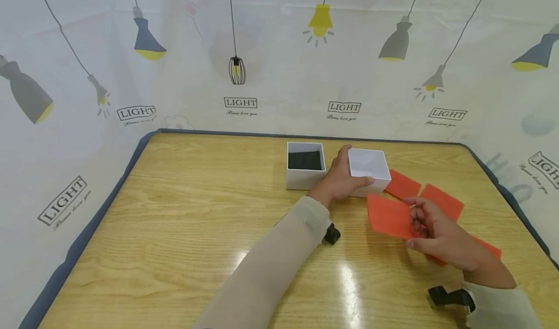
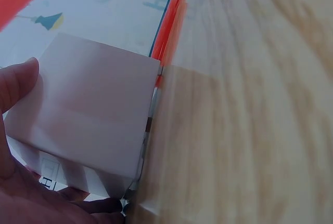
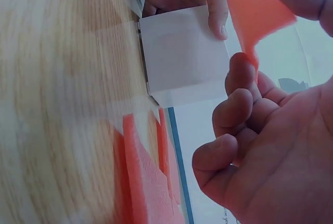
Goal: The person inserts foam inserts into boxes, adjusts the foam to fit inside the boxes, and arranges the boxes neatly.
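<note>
My left hand [image 1: 338,179] grips a white square box [image 1: 369,186] near the back of the table, thumb on the near side and fingers round its left. The box's open top faces up, and its white inside shows in the head view. In the left wrist view the thumb presses the box's side [image 2: 93,94]. My right hand [image 1: 450,244] pinches a thin orange-red sheet [image 1: 388,216] between thumb and fingers, holding it above the table in front of the box. In the right wrist view the sheet [image 3: 255,11] bends where the fingertips meet it.
A second white box [image 1: 304,181] with a dark folded piece [image 1: 304,160] inside stands left of my left hand. More orange-red sheets [image 1: 443,203] lie on the wooden table [image 1: 183,222] at the right. A lamp-printed sheet [image 1: 279,91] hangs behind and beside the table.
</note>
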Demonstrator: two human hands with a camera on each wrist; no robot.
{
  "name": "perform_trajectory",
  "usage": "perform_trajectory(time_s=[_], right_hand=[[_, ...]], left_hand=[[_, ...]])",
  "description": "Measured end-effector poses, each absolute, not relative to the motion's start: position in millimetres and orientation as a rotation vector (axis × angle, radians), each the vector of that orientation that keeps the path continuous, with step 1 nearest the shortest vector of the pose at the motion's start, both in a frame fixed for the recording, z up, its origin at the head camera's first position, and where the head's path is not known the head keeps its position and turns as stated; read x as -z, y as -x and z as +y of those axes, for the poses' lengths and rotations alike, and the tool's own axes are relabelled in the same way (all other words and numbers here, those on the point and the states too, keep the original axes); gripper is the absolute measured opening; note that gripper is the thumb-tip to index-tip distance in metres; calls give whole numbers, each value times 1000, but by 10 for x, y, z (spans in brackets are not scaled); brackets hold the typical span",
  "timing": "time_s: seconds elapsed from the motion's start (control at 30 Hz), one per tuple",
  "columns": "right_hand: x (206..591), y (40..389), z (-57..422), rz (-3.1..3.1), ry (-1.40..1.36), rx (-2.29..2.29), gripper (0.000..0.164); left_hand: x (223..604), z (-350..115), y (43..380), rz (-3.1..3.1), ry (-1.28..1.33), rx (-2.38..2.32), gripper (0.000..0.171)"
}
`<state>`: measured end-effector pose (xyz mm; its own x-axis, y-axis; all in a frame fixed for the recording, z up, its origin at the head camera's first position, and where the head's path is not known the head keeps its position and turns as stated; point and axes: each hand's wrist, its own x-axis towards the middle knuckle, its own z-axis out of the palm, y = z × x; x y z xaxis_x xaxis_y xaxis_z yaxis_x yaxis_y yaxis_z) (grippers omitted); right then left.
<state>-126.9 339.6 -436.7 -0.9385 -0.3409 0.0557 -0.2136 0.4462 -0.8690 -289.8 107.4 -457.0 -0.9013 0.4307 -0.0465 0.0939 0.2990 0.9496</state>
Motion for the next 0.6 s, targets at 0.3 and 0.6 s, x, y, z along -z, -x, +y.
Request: perform_trajectory(time_s=[0.3, 0.6], right_hand=[[4249, 1299, 3363, 2547, 497, 1548, 72], [4043, 1496, 3353, 2596, 450, 1450, 77]], left_hand=[[4600, 1090, 2927, 2293, -493, -1619, 107], [4578, 1100, 2899, 2285, -448, -1607, 108]])
